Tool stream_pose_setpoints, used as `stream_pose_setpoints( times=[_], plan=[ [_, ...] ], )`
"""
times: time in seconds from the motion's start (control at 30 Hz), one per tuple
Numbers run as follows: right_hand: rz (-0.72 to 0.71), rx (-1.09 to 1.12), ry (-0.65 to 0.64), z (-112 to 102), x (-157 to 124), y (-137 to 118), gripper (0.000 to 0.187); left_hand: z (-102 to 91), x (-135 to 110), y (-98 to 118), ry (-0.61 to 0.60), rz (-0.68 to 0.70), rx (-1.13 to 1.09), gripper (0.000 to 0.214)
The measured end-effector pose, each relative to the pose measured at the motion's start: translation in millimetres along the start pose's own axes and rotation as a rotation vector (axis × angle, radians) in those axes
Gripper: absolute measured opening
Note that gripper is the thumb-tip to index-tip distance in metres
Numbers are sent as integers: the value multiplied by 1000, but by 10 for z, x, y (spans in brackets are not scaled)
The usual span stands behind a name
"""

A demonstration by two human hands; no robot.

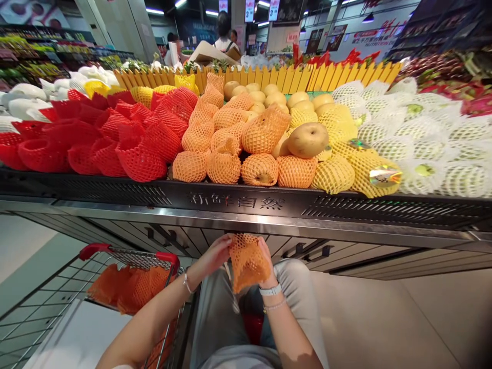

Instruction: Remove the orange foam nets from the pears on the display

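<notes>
An orange foam net sleeve [249, 264] hangs between my two hands, above my lap and below the display's front edge. My left hand [216, 254] pinches its upper left side. Along its right side my right hand [268, 259] grips it, with part of the fingers hidden behind the mesh. The sleeve looks slack, and I cannot see any fruit in it. On the display ahead, orange-netted fruits [223, 166] stand in a row beside bare tan, round fruits [308, 140], one of them resting on top of the others.
A shopping cart [175, 259] at my left holds more orange foam sleeves [130, 287]. The display's metal edge [246, 220] runs across in front of me. Red-netted fruits [146, 148] lie left, white-netted ones [426, 133] right. A yellow picket fence [269, 79] stands behind, with people beyond.
</notes>
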State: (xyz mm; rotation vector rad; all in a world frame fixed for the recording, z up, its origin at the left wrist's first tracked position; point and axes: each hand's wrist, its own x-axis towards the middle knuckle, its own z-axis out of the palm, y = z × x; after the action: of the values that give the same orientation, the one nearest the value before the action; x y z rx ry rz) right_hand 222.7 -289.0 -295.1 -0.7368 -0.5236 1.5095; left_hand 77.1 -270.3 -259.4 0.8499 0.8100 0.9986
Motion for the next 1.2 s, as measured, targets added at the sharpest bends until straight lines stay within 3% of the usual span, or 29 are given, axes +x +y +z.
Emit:
stream_pose_setpoints(
  times=[0.07,0.13,0.2,0.33,0.47,0.57,0.7,0.87,0.97,1.03,1.13,1.2],
  plan=[
    [-11,-7,16,-8,-12,-7,31,-12,-5,-17,-158,-26,85,50],
    [-29,-28,12,-12,-34,-28,28,-30,10,-38,-188,-40,217,52],
    [-27,-56,-28,-19,-55,-58,28,-53,36,-43,-104,-34,299,44],
    [99,-139,-217,-48,-75,-93,42,-91,38,42,105,155,278,36],
    [145,-324,-342,-84,-52,-38,35,-79,-59,143,108,255,399,23],
    [0,-354,-183,-106,-15,16,23,-74,-124,152,154,387,708,16],
    [-253,-398,64,-100,7,46,25,-103,-156,83,318,533,969,18],
    [-413,-459,213,-107,7,57,16,-82,-201,31,68,409,1039,30],
    [-477,-465,297,-158,33,26,16,-42,-228,85,118,411,1154,28],
    [-487,-477,290,-184,46,-9,20,-24,-231,123,50,445,1162,37],
    [-466,-504,208,-190,43,-56,34,-25,-199,126,-126,442,940,65],
    [-448,-519,151,-177,32,-72,40,-39,-160,100,-114,385,720,58]
  ],
)
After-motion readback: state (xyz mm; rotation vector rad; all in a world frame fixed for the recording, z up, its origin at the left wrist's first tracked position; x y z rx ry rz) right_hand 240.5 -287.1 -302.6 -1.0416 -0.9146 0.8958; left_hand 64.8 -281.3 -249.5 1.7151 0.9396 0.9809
